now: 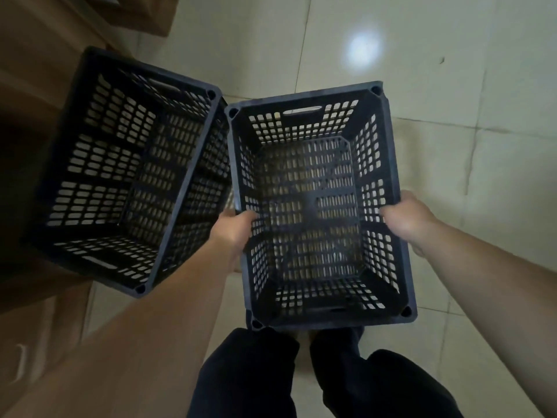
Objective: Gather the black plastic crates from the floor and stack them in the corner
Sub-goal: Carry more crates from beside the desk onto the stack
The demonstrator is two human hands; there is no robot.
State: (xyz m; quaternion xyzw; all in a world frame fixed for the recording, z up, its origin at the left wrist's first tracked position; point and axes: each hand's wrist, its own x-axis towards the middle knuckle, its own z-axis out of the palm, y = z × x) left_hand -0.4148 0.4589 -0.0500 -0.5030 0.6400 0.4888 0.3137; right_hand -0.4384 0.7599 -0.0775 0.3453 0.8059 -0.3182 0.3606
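Two black perforated plastic crates fill the view, both empty and open side up. The right crate [319, 206] is held in front of my legs. My left hand [233, 233] grips its left rim, fingers curled inside. My right hand [407, 218] grips its right rim the same way. The left crate [120, 173] stands beside it at the left, turned at an angle, its near corner almost touching the held crate's far left corner. Whether the left crate rests on another crate is hidden.
Pale glossy floor tiles [452, 101] stretch to the right and behind, with a light reflection [363, 51]. Brown wooden furniture or panelling [36, 70] runs along the left side. My dark-trousered legs [271, 378] stand below the held crate.
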